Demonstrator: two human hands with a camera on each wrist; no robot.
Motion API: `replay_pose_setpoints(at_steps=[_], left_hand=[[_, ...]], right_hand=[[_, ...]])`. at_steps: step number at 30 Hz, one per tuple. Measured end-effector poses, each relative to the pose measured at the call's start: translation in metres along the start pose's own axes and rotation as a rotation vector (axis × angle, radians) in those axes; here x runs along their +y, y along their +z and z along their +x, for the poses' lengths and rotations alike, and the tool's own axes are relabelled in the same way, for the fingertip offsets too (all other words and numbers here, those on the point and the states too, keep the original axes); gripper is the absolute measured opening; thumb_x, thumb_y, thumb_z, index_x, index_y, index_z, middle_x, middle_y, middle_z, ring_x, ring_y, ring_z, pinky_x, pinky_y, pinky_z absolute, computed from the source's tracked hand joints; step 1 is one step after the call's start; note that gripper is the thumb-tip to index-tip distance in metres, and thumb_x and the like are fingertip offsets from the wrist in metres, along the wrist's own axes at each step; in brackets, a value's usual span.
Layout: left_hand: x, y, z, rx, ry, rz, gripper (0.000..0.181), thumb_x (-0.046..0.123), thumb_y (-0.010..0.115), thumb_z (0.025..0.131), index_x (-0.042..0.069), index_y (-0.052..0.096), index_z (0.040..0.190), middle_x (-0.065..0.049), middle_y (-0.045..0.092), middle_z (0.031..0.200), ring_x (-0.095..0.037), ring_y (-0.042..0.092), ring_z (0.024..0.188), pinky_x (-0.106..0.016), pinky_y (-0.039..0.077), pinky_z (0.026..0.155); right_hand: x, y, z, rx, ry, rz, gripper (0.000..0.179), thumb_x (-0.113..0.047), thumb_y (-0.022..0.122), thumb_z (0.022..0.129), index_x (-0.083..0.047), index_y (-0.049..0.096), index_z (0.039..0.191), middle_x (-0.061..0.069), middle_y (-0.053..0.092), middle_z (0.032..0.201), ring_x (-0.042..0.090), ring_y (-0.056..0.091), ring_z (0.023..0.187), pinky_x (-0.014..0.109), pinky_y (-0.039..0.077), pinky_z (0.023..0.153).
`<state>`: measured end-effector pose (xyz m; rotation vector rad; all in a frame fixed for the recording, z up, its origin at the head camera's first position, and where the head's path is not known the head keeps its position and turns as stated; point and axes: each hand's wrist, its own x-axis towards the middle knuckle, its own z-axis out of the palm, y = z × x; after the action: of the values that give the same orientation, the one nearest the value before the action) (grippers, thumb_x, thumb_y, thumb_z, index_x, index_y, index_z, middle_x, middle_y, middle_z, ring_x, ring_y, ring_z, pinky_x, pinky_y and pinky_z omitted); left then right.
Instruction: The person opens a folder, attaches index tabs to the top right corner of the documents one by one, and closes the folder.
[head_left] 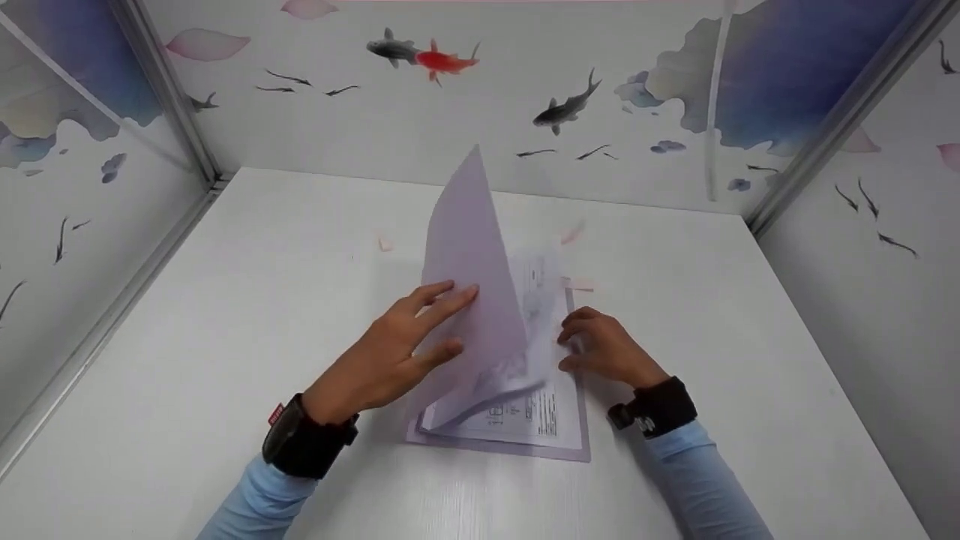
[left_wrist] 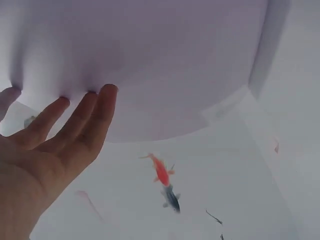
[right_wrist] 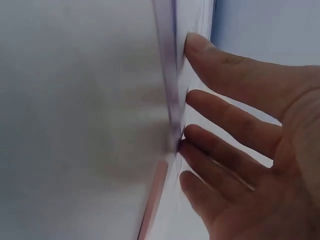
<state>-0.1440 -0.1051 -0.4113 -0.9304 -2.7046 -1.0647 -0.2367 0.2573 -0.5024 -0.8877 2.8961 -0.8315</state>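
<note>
A lilac paper cover (head_left: 472, 262) stands raised and bent over a stack of printed pages (head_left: 555, 412). Under the stack, a lilac backing sheet (head_left: 585, 454) shows along the right and bottom edges. My left hand (head_left: 397, 349) touches the raised cover from the left, and in the left wrist view its outstretched fingertips (left_wrist: 107, 90) meet the lilac surface (left_wrist: 165, 55). On the pages' right margin rest the fingertips of my right hand (head_left: 604, 349). The right wrist view has that hand (right_wrist: 240, 130) with its fingers extended against the page edge. The cover hides the stack's left part.
The papers lie on a white table (head_left: 300, 247). Behind it stands a white wall panel (head_left: 637, 45) with painted fish, and side panels flank the table. Small pink marks (head_left: 385, 244) show on the tabletop. A pinkish strip (head_left: 577, 286) lies by the stack's upper right.
</note>
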Motion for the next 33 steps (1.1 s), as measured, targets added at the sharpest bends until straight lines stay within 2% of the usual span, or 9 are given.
replay_pose_setpoints(at_steps=[3, 5, 9, 15, 19, 25, 29, 33], left_hand=[[-0.003, 0.016, 0.006, -0.045, -0.030, 0.063, 0.065, 0.059, 0.052, 0.102, 0.040, 0.032, 0.161, -0.009, 0.036, 0.166, -0.037, 0.040, 0.151, -0.057, 0.039, 0.118], [-0.007, 0.025, 0.009, -0.070, -0.038, 0.094, 0.067, 0.063, 0.052, 0.100, 0.039, 0.034, 0.160, -0.010, 0.036, 0.166, -0.038, 0.041, 0.150, -0.056, 0.039, 0.119], [-0.010, 0.041, 0.013, -0.115, -0.017, 0.156, 0.069, 0.061, 0.055, 0.099, 0.034, 0.038, 0.160, -0.012, 0.037, 0.166, -0.038, 0.042, 0.148, -0.054, 0.042, 0.117], [-0.006, 0.059, 0.020, -0.134, 0.045, 0.324, 0.065, 0.056, 0.055, 0.101, 0.024, 0.046, 0.157, -0.017, 0.045, 0.160, -0.040, 0.051, 0.137, -0.058, 0.052, 0.103], [-0.003, 0.066, 0.024, -0.176, 0.035, 0.392, 0.062, 0.053, 0.059, 0.101, 0.019, 0.051, 0.152, -0.016, 0.049, 0.156, -0.039, 0.053, 0.135, -0.061, 0.054, 0.096], [-0.004, 0.072, 0.029, -0.244, -0.026, 0.423, 0.059, 0.047, 0.069, 0.096, 0.015, 0.057, 0.145, -0.015, 0.052, 0.152, -0.036, 0.051, 0.136, -0.061, 0.051, 0.102], [-0.007, 0.075, 0.033, -0.283, -0.061, 0.407, 0.058, 0.042, 0.074, 0.093, 0.014, 0.061, 0.142, -0.014, 0.053, 0.151, -0.032, 0.050, 0.137, -0.059, 0.050, 0.106], [-0.010, 0.077, 0.038, -0.285, -0.063, 0.387, 0.055, 0.040, 0.079, 0.090, 0.013, 0.066, 0.136, -0.012, 0.057, 0.144, -0.029, 0.052, 0.131, -0.052, 0.052, 0.104]], right_hand=[[0.012, -0.004, -0.001, 0.017, -0.068, 0.006, 0.022, 0.003, 0.078, 0.081, 0.000, 0.078, 0.103, 0.016, 0.071, 0.115, 0.033, 0.067, 0.110, 0.051, 0.054, 0.096], [0.018, -0.007, -0.001, 0.014, -0.083, 0.016, 0.021, 0.004, 0.076, 0.083, -0.002, 0.080, 0.102, 0.014, 0.073, 0.114, 0.032, 0.068, 0.111, 0.051, 0.055, 0.096], [0.027, -0.016, -0.003, 0.028, -0.029, 0.061, 0.015, 0.004, 0.075, 0.085, -0.003, 0.081, 0.097, 0.014, 0.076, 0.115, 0.035, 0.070, 0.113, 0.054, 0.054, 0.099], [0.033, -0.032, -0.010, 0.180, 0.070, 0.041, 0.014, 0.004, 0.072, 0.090, 0.000, 0.078, 0.103, 0.026, 0.068, 0.129, 0.044, 0.061, 0.127, 0.060, 0.047, 0.106], [0.031, -0.036, -0.012, 0.263, 0.117, 0.045, 0.018, 0.005, 0.066, 0.095, 0.001, 0.075, 0.110, 0.029, 0.060, 0.138, 0.047, 0.053, 0.134, 0.062, 0.043, 0.109], [0.019, -0.035, -0.008, 0.304, 0.090, 0.044, 0.022, 0.005, 0.066, 0.095, 0.001, 0.073, 0.115, 0.027, 0.059, 0.139, 0.045, 0.054, 0.134, 0.060, 0.044, 0.109], [0.007, -0.031, -0.006, 0.289, 0.057, 0.041, 0.023, 0.004, 0.068, 0.094, 0.000, 0.073, 0.116, 0.024, 0.061, 0.138, 0.042, 0.055, 0.134, 0.058, 0.046, 0.109], [-0.007, -0.025, -0.005, 0.247, 0.018, 0.034, 0.024, 0.003, 0.069, 0.094, 0.001, 0.072, 0.118, 0.023, 0.059, 0.140, 0.040, 0.055, 0.135, 0.056, 0.047, 0.109]])
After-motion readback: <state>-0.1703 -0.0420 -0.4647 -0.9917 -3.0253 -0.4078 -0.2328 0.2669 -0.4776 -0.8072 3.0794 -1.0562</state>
